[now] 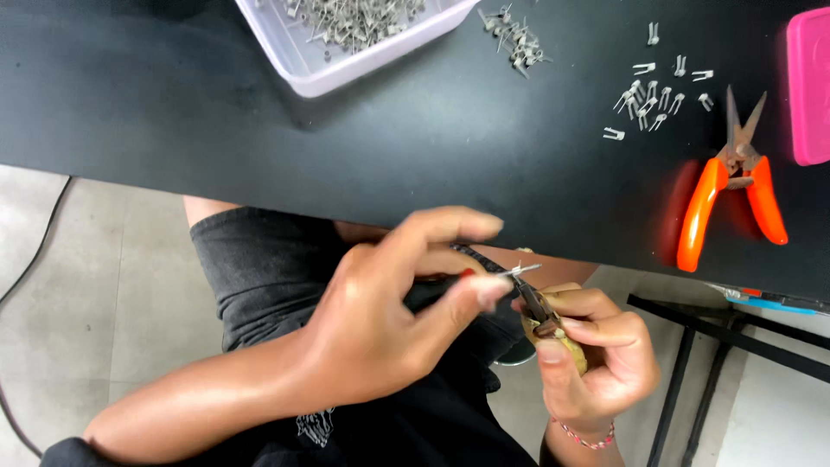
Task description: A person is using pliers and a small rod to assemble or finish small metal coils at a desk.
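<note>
My left hand (389, 320) hovers over my lap below the table edge, its thumb and forefinger pinching a small grey metal pin part (520, 271). My right hand (596, 355) grips a pair of small pliers with yellowish handles (545, 322), and the dark jaws point up to the pin part at my left fingertips. Both hands meet just under the front edge of the black table (346, 147).
On the table stand a white tray (320, 65) of several grey metal parts, a loose heap of parts (516, 36), scattered small clips (648, 97), orange-handled snips (733, 177) and a pink box (810, 82) at the right edge. A black metal frame (718, 333) stands lower right.
</note>
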